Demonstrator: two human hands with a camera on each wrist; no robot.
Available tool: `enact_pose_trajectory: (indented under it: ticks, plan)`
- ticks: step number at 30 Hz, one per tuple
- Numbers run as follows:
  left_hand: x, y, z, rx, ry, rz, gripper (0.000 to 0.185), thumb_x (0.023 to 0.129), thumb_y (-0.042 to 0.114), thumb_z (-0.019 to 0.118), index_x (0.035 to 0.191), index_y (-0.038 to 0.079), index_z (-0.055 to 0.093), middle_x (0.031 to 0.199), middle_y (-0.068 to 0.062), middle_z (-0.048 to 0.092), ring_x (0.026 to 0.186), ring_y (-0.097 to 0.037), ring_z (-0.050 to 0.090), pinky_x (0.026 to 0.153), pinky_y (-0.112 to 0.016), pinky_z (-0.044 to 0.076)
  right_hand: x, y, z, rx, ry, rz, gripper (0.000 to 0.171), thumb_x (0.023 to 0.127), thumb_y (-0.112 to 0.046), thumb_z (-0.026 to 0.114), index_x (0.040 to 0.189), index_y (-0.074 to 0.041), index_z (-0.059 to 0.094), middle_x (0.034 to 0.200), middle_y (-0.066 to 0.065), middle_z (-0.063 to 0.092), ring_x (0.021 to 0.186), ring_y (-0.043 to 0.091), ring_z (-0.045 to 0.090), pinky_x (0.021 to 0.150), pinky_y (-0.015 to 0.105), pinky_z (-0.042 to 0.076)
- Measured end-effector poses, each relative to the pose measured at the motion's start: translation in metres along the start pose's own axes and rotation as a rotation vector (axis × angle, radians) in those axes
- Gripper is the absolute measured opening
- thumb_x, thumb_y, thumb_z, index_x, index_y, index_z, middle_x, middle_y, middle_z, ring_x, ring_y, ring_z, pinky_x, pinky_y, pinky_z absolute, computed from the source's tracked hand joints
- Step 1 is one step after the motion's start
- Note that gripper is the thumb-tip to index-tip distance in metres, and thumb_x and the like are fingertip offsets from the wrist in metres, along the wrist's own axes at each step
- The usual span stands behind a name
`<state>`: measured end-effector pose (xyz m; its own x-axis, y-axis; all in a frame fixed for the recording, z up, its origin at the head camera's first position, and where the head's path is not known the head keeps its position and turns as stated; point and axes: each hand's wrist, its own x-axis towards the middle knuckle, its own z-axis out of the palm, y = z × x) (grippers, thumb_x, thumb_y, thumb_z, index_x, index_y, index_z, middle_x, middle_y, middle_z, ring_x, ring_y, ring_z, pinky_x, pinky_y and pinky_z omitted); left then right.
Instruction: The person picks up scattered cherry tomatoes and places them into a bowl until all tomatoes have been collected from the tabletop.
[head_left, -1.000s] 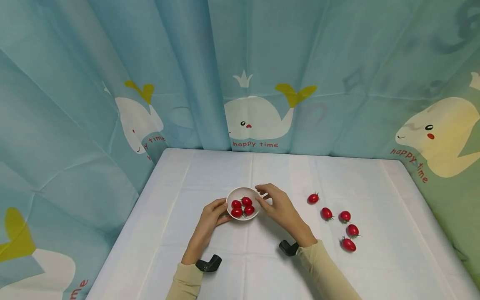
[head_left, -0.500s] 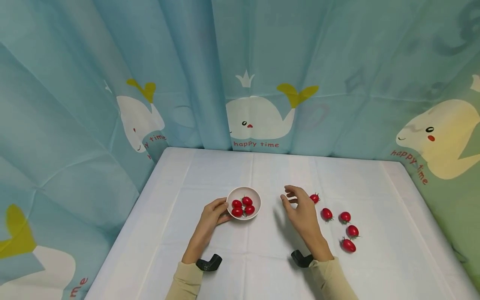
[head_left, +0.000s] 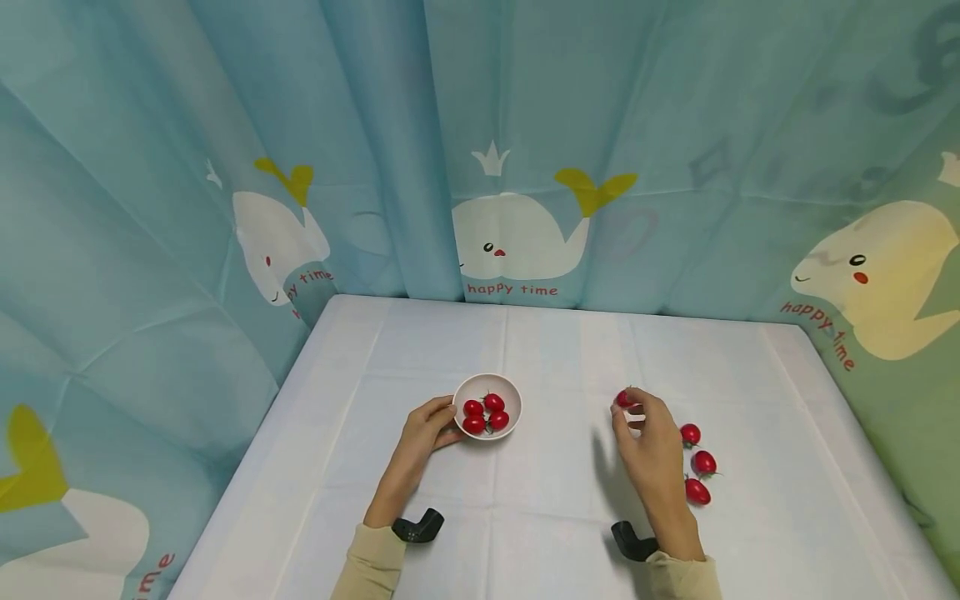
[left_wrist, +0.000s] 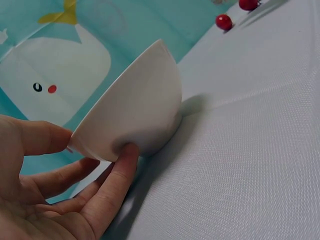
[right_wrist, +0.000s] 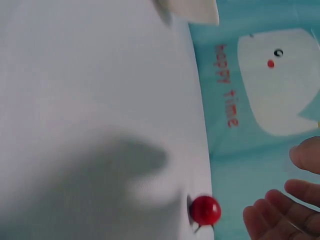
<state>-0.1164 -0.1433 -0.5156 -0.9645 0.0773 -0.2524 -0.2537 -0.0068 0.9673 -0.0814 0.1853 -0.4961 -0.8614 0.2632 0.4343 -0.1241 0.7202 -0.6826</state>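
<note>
A small white bowl (head_left: pixel 459 395) with several cherry tomatoes (head_left: pixel 493 402) inside stands left of the table's middle. My left hand (head_left: pixel 418 435) grips its left side, thumb at the rim and fingers below, as the left wrist view of the bowl (left_wrist: pixel 135 100) also shows. To the right, my right hand (head_left: pixel 651 442) hovers over the table beside a loose cherry tomato (head_left: pixel 622 398). In the right wrist view, the fingers of the right hand (right_wrist: pixel 292 210) are apart, holding nothing, and a tomato (right_wrist: pixel 205 210) lies on the cloth. Another loose tomato is hidden by this hand.
Right of my right hand lie three more cherry tomatoes, the upper one (head_left: pixel 690 434), the middle one (head_left: pixel 704 462) and the lower one (head_left: pixel 697 492). A white cloth covers the table (head_left: pixel 420 342). A blue curtain (head_left: pixel 390 167) with whale prints hangs behind and at both sides.
My right hand has moved away from the bowl, rightward to the loose tomatoes. The left hand and the bowl have stayed in place, with the same tomatoes inside.
</note>
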Motion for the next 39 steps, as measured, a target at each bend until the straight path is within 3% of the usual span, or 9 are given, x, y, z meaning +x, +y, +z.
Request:
enact_pose_trajectory:
  ticks: [3, 6, 9, 13, 16, 24, 39]
  plan:
    - [0.001, -0.001, 0.000, -0.007, 0.004, -0.002, 0.041, 0.107, 0.013, 0.054, 0.143, -0.006, 0.057, 0.137, -0.029, 0.061, 0.108, -0.023, 0.071, 0.092, -0.033, 0.066, -0.003, 0.004, -0.007, -0.053, 0.013, 0.045, 0.035, 0.093, -0.008, 0.075, 0.126, 0.002, 0.066, 0.112, 0.020, 0.071, 0.092, 0.033, 0.069, 0.075, 0.002, 0.045]
    - [0.002, -0.002, 0.000, -0.009, 0.004, -0.002, 0.040, 0.107, 0.013, 0.055, 0.143, -0.006, 0.057, 0.137, -0.029, 0.062, 0.108, -0.022, 0.071, 0.091, -0.032, 0.066, -0.005, 0.007, -0.013, -0.076, 0.032, 0.072, 0.037, 0.093, -0.009, 0.075, 0.127, 0.003, 0.065, 0.114, 0.022, 0.070, 0.090, 0.035, 0.068, 0.073, 0.001, 0.036]
    - [0.002, -0.002, 0.000, -0.005, 0.004, 0.000, 0.040, 0.107, 0.014, 0.055, 0.142, -0.006, 0.057, 0.138, -0.029, 0.061, 0.108, -0.022, 0.071, 0.090, -0.031, 0.066, -0.009, 0.009, -0.016, -0.100, 0.042, 0.091, 0.036, 0.094, -0.008, 0.073, 0.127, 0.005, 0.064, 0.117, 0.023, 0.069, 0.093, 0.037, 0.066, 0.076, 0.017, 0.048]
    - [0.002, -0.003, -0.001, 0.005, 0.002, 0.003, 0.041, 0.108, 0.015, 0.054, 0.143, -0.007, 0.057, 0.136, -0.029, 0.061, 0.107, -0.020, 0.071, 0.089, -0.029, 0.066, -0.013, 0.012, -0.018, -0.137, 0.039, 0.124, 0.039, 0.095, -0.008, 0.072, 0.128, 0.008, 0.062, 0.119, 0.027, 0.067, 0.099, 0.040, 0.063, 0.079, 0.051, 0.056]
    - [0.002, -0.003, -0.001, 0.004, 0.000, 0.002, 0.042, 0.107, 0.014, 0.055, 0.143, -0.007, 0.056, 0.135, -0.030, 0.061, 0.106, -0.019, 0.070, 0.089, -0.029, 0.066, -0.016, 0.013, -0.019, -0.148, 0.035, 0.145, 0.040, 0.095, -0.008, 0.071, 0.129, 0.011, 0.060, 0.120, 0.030, 0.065, 0.102, 0.044, 0.061, 0.081, 0.058, 0.056]
    - [0.001, 0.001, 0.000, -0.006, -0.001, -0.012, 0.043, 0.108, 0.015, 0.055, 0.144, -0.007, 0.055, 0.139, -0.030, 0.059, 0.108, -0.021, 0.070, 0.091, -0.032, 0.066, -0.018, 0.017, -0.020, -0.189, -0.026, 0.221, 0.042, 0.096, -0.008, 0.071, 0.130, 0.013, 0.058, 0.122, 0.035, 0.062, 0.109, 0.051, 0.059, 0.088, 0.064, 0.056]
    - [-0.001, 0.001, 0.000, -0.009, -0.010, -0.003, 0.042, 0.108, 0.014, 0.054, 0.143, -0.008, 0.055, 0.140, -0.031, 0.058, 0.111, -0.023, 0.070, 0.091, -0.031, 0.066, -0.016, 0.022, -0.013, -0.249, -0.179, 0.355, 0.048, 0.097, -0.008, 0.071, 0.138, 0.010, 0.052, 0.130, 0.033, 0.055, 0.117, 0.049, 0.056, 0.101, 0.066, 0.055]
